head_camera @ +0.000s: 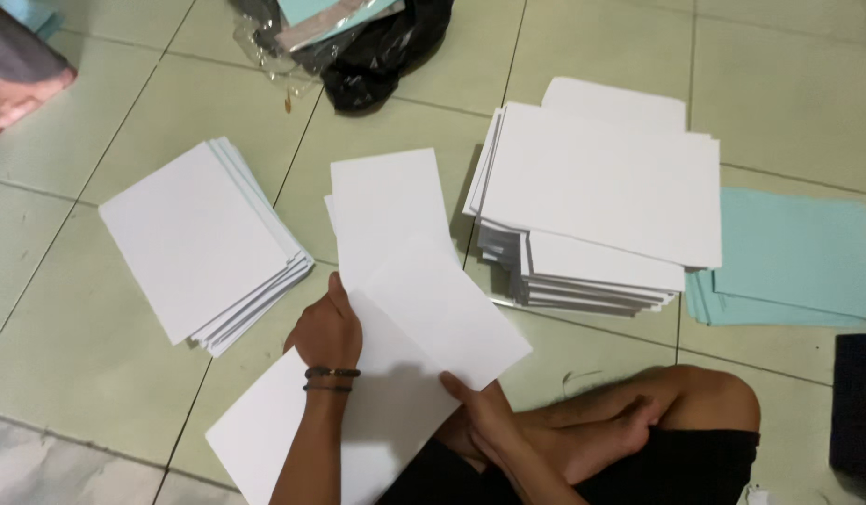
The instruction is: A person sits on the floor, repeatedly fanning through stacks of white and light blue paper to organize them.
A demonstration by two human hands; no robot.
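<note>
On the floor point(96, 374) before you: a paper stack point(204, 243) left, a taller stack point(601, 187) right, loose sheets point(396, 281) between, a bag point(377, 47) behind

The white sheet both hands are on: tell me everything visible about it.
The white sheet is plain, blank paper with nothing visible on its face, lying at a slant over another white sheet on the tiled floor. It looks thin and flat, with crisp corners. The left hand presses on its left edge with the thumb up along it, while the right hand pinches its lower corner. Its upper end overlaps a small pile of white sheets lying behind it.
</note>
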